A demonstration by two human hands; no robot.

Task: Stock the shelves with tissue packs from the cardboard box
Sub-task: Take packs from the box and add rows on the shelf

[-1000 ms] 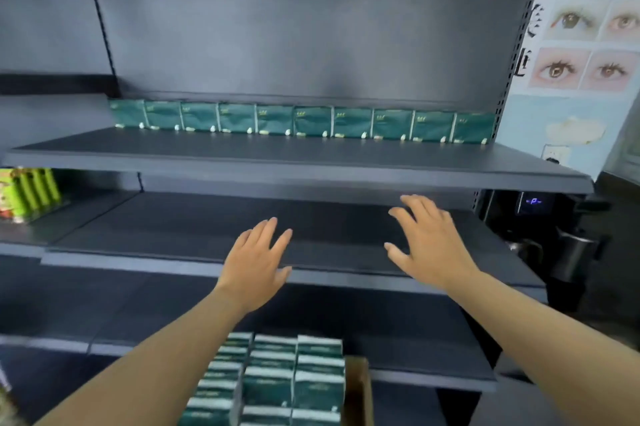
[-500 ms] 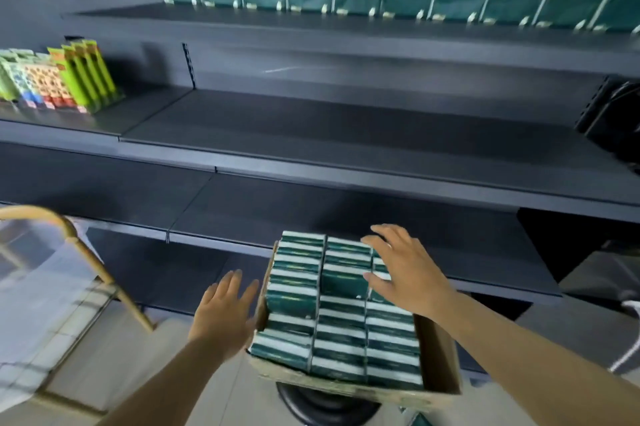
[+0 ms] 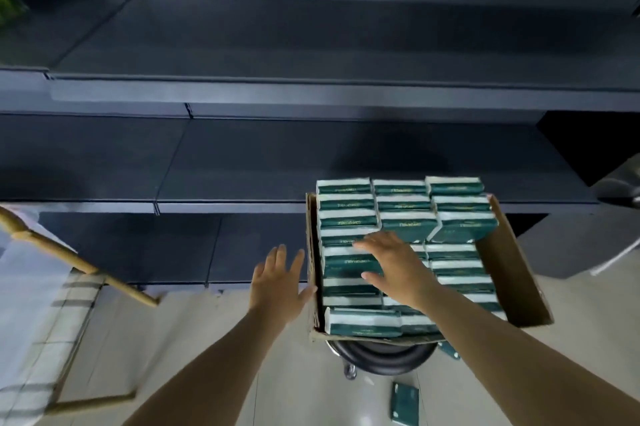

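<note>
Green tissue packs [image 3: 349, 266] fill the cardboard box [image 3: 516, 283], which sits on a black stool [image 3: 381, 356] before the dark shelves [image 3: 311, 93]. The right hand [image 3: 398, 266] reaches in from the right, fingers spread flat over the packs, gripping nothing. The left hand [image 3: 277, 283] hovers open, fingers straight, just beside the box's left wall. One pack [image 3: 404, 405] lies on the floor.

Matt brown cardboard box [image 3: 512, 273]; glossy tissue packs [image 3: 405, 224], likely plastic-wrapped; matt dark shelves [image 3: 311, 162]; pale glossy floor [image 3: 284, 391].
</note>
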